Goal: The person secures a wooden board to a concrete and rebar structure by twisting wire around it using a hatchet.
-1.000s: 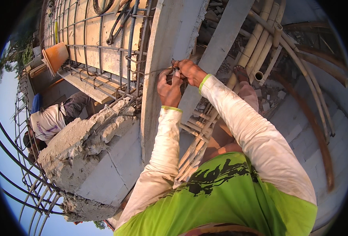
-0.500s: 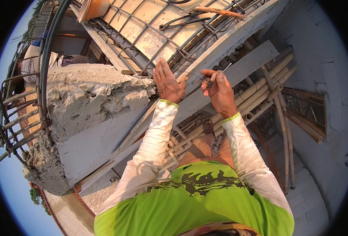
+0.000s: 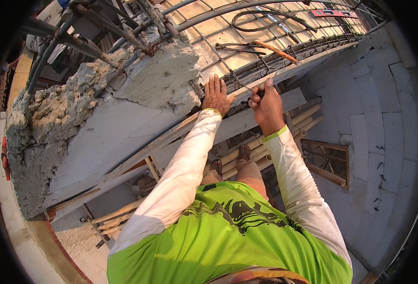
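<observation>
Steadily, brace with the left hand (image 3: 216, 97), flat and fingers extended, just right of the concrete mass (image 3: 164, 83) and gripping nothing visible. Farther right of the concrete mass, hold with the right hand (image 3: 268, 104) curled, fingers closed around a thin dark wire (image 3: 243, 85). Find the wire between the two hands, slanting from the right fingers toward the rebar cage (image 3: 308, 51); impossible to tell any fastening at its far end.

For good handling, probably best to draw the wire with short, even tension, wrist straight, clear of the left fingertips; avoid jerking, likely to snap or slip thin metal.

Mind the rough edge of the concrete mass, apt to scrape left knuckles. Watch also the pale board (image 3: 303, 65) running rightward from the concrete mass, with a drop beyond toward the bamboo poles (image 3: 308, 118). Beware of nudging the orange-brown stick (image 3: 277, 52), up and right of the concrete mass. For elbow room, favour the gap farther right, before the grey wall (image 3: 374, 109).
</observation>
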The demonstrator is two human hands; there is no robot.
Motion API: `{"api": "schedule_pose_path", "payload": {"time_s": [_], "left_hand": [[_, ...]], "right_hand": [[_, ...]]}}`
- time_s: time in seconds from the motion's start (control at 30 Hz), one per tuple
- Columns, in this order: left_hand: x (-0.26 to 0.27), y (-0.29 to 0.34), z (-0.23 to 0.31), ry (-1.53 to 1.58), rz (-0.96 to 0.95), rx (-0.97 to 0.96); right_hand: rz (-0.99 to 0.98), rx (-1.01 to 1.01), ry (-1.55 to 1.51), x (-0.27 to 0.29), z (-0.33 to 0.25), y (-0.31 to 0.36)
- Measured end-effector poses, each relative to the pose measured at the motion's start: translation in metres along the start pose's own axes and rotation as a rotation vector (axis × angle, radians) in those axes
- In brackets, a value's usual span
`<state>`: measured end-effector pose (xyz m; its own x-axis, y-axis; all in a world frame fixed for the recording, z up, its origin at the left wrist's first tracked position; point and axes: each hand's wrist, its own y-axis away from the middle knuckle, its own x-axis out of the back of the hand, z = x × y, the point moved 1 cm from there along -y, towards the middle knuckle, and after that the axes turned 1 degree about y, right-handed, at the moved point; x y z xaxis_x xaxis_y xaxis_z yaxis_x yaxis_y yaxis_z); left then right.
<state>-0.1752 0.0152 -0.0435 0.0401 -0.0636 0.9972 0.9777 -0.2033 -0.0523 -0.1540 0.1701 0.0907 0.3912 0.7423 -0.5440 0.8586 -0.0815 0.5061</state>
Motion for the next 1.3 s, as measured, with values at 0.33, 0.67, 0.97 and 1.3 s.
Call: {"api": "schedule_pose_path", "payload": {"time_s": [0.33,0.67,0.97,1.3], "left_hand": [[-0.005,-0.001,-0.004,0.003,0.049,-0.028],[-0.007,-0.001,-0.002,-0.065,0.046,-0.079],[-0.016,-0.006,-0.01,-0.05,0.038,-0.123],[-0.014,-0.006,-0.004,-0.085,0.072,-0.202]], "right_hand": [[0.097,-0.032,-0.284,0.019,0.032,0.01],[0.173,-0.222,-0.801,0.084,0.082,0.004],[0.087,-0.353,-1.065,0.13,0.127,-0.029],[-0.119,-0.697,-1.386,0.142,0.213,-0.116]]}}
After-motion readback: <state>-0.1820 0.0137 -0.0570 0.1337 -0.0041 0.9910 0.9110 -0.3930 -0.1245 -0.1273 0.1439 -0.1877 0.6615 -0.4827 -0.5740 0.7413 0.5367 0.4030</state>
